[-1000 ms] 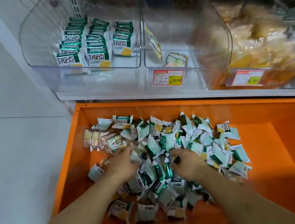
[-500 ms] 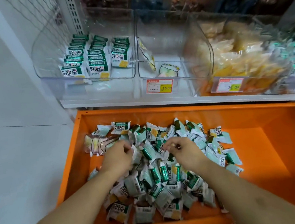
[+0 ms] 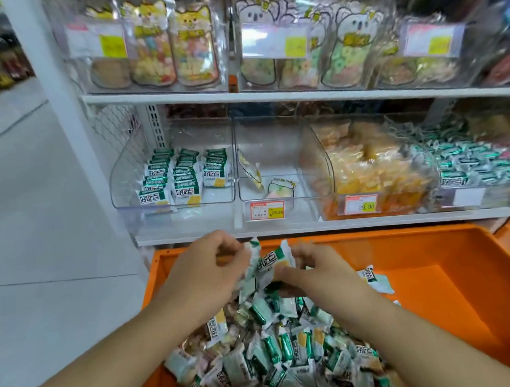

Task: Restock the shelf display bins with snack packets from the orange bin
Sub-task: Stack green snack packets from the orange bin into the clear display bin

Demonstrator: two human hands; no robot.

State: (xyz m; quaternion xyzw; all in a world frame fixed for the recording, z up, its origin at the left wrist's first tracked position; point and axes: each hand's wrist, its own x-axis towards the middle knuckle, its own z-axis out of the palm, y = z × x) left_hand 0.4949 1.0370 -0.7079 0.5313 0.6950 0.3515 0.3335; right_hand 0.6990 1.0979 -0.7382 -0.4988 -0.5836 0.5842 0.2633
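Both hands are raised just above the heap in the orange bin (image 3: 443,270), holding a small bunch of snack packets (image 3: 267,267) between them. The left hand (image 3: 205,270) has its fingers curled and pinches the bunch at its left edge; the right hand (image 3: 316,271) curls its fingers round the bunch from the right and below. The packets are small pillow-shaped wrappers, white with a green band and a yellow patch, printed with bold dark Chinese characters that are too blurred here to read with certainty.

Below the hands, a loose pile of the same packets (image 3: 277,361) fills the left part of the orange bin, with a few paler pinkish wrappers mixed in at its left side.

On the shelf above the bin stands a clear display bin (image 3: 124,183) with three neat rows of the same green and white packets. Just beside it, to the right, a second clear bin (image 3: 280,148) holds only two pale wrappers. Its red and yellow price tag (image 3: 267,209) reads 16.80. The next tag (image 3: 362,204) reads 29.90, on a bin of yellowish snacks (image 3: 372,163). The upper shelf holds animal-shaped pouches (image 3: 194,46); their labels are unreadable.
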